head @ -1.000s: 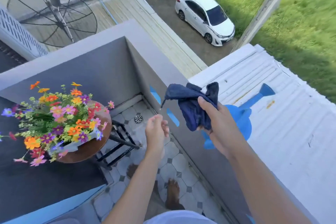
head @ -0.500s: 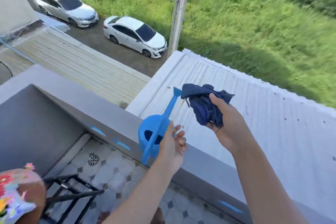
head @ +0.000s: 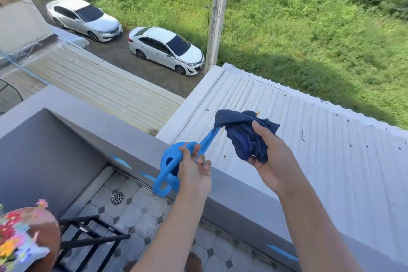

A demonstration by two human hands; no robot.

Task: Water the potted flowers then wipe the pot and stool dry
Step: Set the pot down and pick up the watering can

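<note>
A blue watering can point(head: 169, 162) stands on the grey balcony ledge point(head: 240, 194), spout pointing away over the roof. My left hand point(head: 194, 172) is on its handle, thumb and forefinger pinched around the strap and the other fingers loose. My right hand point(head: 268, 157) holds a crumpled dark blue cloth point(head: 242, 132) just right of the spout, above the ledge. The potted flowers point(head: 11, 243) show at the bottom left edge, on a round brown stool point(head: 49, 236) with black legs; most of the pot is cut off.
Below lies a tiled balcony floor point(head: 136, 207) with a round drain point(head: 117, 197), enclosed by grey walls. Beyond the ledge a white corrugated roof point(head: 309, 150) slopes away. Two white cars, a utility pole point(head: 217, 15) and grass lie far below.
My view swung right, pushing the flowers to the frame edge. My left hand rose to the ledge and closed on the watering can's handle. The right hand kept the cloth.
</note>
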